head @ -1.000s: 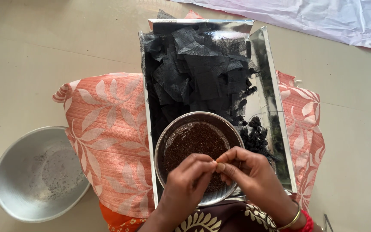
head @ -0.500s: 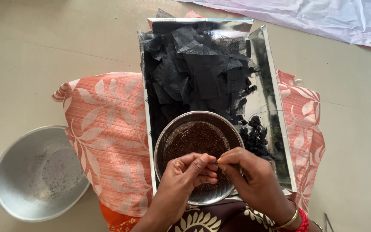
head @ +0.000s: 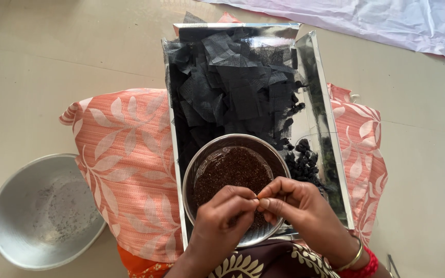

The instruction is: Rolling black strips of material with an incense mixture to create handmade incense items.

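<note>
I am pressing the left hand (head: 222, 219) and right hand (head: 297, 206) together fingertip to fingertip, pinching something too small to identify. Both are hovering over the steel bowl (head: 209, 154) of brown seeds (head: 230, 172), sitting at the near edge of the silver tray (head: 330, 134).

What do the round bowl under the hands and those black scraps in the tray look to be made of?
The bowl looks like polished steel: its grey rim catches the light. The black scraps seem to be thin mesh fabric, matte with frayed edges. The tray looks mirror-shiny, perhaps foil-covered; I can't be sure.
</note>
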